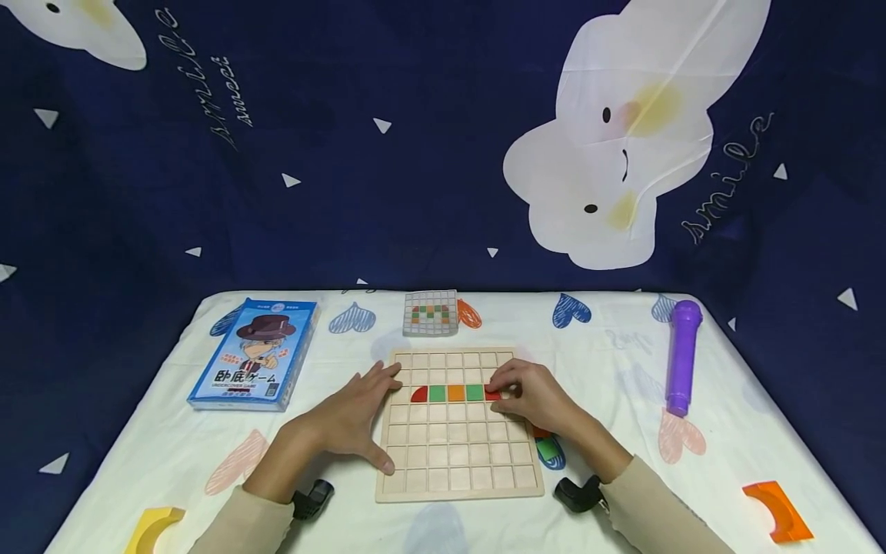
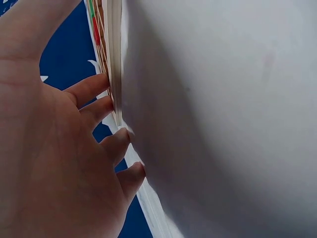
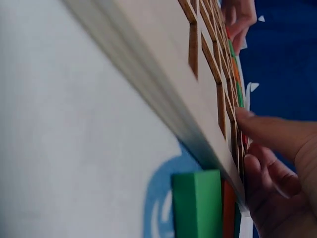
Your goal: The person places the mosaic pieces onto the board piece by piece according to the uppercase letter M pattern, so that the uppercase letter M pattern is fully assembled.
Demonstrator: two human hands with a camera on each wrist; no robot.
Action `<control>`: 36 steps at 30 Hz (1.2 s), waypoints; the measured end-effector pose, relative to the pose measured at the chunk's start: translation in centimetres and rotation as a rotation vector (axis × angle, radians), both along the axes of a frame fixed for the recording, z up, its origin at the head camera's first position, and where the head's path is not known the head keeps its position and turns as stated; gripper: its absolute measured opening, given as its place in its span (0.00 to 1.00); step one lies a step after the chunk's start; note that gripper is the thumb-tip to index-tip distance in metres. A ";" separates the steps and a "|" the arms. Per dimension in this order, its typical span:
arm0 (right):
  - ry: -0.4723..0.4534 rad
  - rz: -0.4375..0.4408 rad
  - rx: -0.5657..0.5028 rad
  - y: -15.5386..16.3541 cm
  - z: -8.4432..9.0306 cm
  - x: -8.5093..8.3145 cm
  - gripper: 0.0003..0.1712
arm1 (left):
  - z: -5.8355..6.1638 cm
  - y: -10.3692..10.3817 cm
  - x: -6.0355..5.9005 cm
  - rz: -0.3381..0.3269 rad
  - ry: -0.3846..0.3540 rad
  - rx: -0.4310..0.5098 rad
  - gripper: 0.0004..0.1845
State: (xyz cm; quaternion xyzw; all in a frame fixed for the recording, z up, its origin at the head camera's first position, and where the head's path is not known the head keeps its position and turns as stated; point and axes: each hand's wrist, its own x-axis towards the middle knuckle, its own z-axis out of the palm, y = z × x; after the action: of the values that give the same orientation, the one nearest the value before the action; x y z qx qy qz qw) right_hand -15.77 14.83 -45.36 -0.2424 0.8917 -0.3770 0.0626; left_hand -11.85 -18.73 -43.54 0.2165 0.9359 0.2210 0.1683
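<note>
A wooden grid board (image 1: pixel 457 454) lies on the cloth in front of me. In its third row sits a line of pieces: a red quarter-round (image 1: pixel 418 395), a green square (image 1: pixel 437 393), an orange square (image 1: pixel 455 393) and another green square (image 1: pixel 474 392). My right hand (image 1: pixel 529 396) curls over the row's right end and pinches a red piece (image 1: pixel 492 395) there. My left hand (image 1: pixel 353 419) lies flat with spread fingers against the board's left edge (image 2: pixel 111 59). The right wrist view shows the board's side (image 3: pixel 198 84) and my fingers (image 3: pixel 277 134) on its top.
A green block (image 3: pixel 198 203) and a red one lie beside the board under my right wrist. A pattern card (image 1: pixel 431 312) sits behind the board, with a blue card box (image 1: pixel 256 352) at left and a purple toy microphone (image 1: pixel 681 354) at right. An orange curved block (image 1: pixel 778 512) and a yellow one (image 1: pixel 152 527) lie near the front corners.
</note>
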 end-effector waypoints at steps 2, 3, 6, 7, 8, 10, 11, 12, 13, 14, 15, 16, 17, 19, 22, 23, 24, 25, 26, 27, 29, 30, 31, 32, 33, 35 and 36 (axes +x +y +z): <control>-0.028 0.014 -0.046 0.4 0.0 0.1 0.15 | -0.1 0.0 -0.1 0.000 0.000 0.004 0.69; -0.041 0.020 -0.068 0.6 0.1 0.1 0.17 | -0.1 0.1 -0.1 0.001 -0.001 0.005 0.69; -0.066 0.044 -0.112 1.6 0.4 0.3 0.21 | -0.1 0.1 -0.1 0.003 -0.002 0.003 0.69; -0.071 0.052 -0.116 2.0 0.6 0.4 0.23 | -0.1 0.1 0.0 0.002 -0.003 0.003 0.69; -0.064 0.058 -0.113 2.4 0.8 0.4 0.24 | -0.1 0.2 0.0 0.003 -0.003 0.005 0.69; -0.054 0.067 -0.099 3.2 1.0 0.6 0.25 | -0.1 0.2 0.0 0.003 -0.005 0.006 0.69; -0.050 0.069 -0.089 3.6 1.2 0.6 0.26 | -0.1 0.1 0.0 0.001 -0.003 0.011 0.69; -0.044 0.069 -0.084 4.1 1.2 0.7 0.26 | -0.1 0.1 0.0 -0.001 -0.002 0.014 0.69; -0.038 0.066 -0.079 4.5 1.1 0.7 0.27 | 0.0 0.1 0.0 -0.005 0.002 0.016 0.69; -0.032 0.063 -0.076 4.9 1.1 0.8 0.27 | 0.0 0.0 -0.1 -0.009 0.007 0.017 0.69; -0.031 0.055 -0.075 5.2 1.0 0.8 0.28 | 0.0 0.0 -0.1 -0.013 0.010 0.017 0.69; -0.025 0.048 -0.071 5.6 0.9 0.9 0.28 | 0.0 -0.1 -0.1 -0.016 0.012 0.018 0.69; -0.020 0.042 -0.071 5.9 0.9 1.0 0.29 | 0.0 -0.1 -0.1 -0.017 0.014 0.016 0.69; -0.007 0.030 -0.067 6.5 0.7 1.2 0.29 | 0.0 -0.1 -0.1 -0.017 0.016 0.012 0.69; 0.008 0.010 -0.052 7.2 0.4 1.4 0.28 | 0.0 -0.2 -0.1 -0.012 0.011 0.005 0.69; 0.006 0.004 -0.050 7.4 0.3 1.5 0.27 | 0.0 -0.2 -0.1 -0.013 0.012 0.005 0.69; 0.004 -0.001 -0.050 7.6 0.1 1.6 0.27 | 0.0 -0.2 -0.1 -0.011 0.011 0.004 0.69; -0.003 -0.007 -0.049 7.7 0.0 1.6 0.26 | 0.0 -0.2 -0.1 -0.012 0.010 0.003 0.69; -0.011 -0.012 -0.046 7.8 -0.1 1.6 0.25 | -0.1 -0.2 -0.1 -0.013 0.010 0.000 0.69; -0.020 -0.015 -0.043 7.9 -0.2 1.7 0.25 | -0.1 -0.2 -0.2 -0.016 0.014 0.003 0.70; -0.031 -0.019 -0.030 8.0 -0.5 1.7 0.24 | -0.1 -0.2 -0.2 -0.019 0.016 0.000 0.69; -0.037 -0.021 -0.021 8.0 -0.6 1.7 0.23 | -0.1 -0.2 -0.2 -0.021 0.015 -0.005 0.70; -0.042 -0.023 -0.009 8.0 -0.7 1.6 0.23 | -0.2 -0.2 -0.2 -0.024 0.018 -0.002 0.69; -0.045 -0.025 0.000 8.0 -0.7 1.6 0.22 | -0.2 -0.2 -0.2 -0.025 0.018 -0.006 0.69; -0.046 -0.024 0.007 8.0 -0.7 1.6 0.22 | -0.2 -0.2 -0.2 -0.027 0.020 -0.002 0.69; -0.046 -0.023 0.018 7.9 -0.8 1.5 0.21 | -0.2 -0.2 -0.2 -0.028 0.021 0.000 0.69; -0.046 -0.022 0.021 7.9 -0.7 1.5 0.21 | -0.1 -0.2 -0.2 -0.027 0.021 -0.003 0.69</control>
State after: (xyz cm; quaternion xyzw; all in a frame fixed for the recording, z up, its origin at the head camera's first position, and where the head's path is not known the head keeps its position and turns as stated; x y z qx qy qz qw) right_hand -14.29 22.72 -46.08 -0.2232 0.8965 -0.3740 0.0815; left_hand -12.08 -18.95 -43.65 0.2313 0.9349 0.2148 0.1620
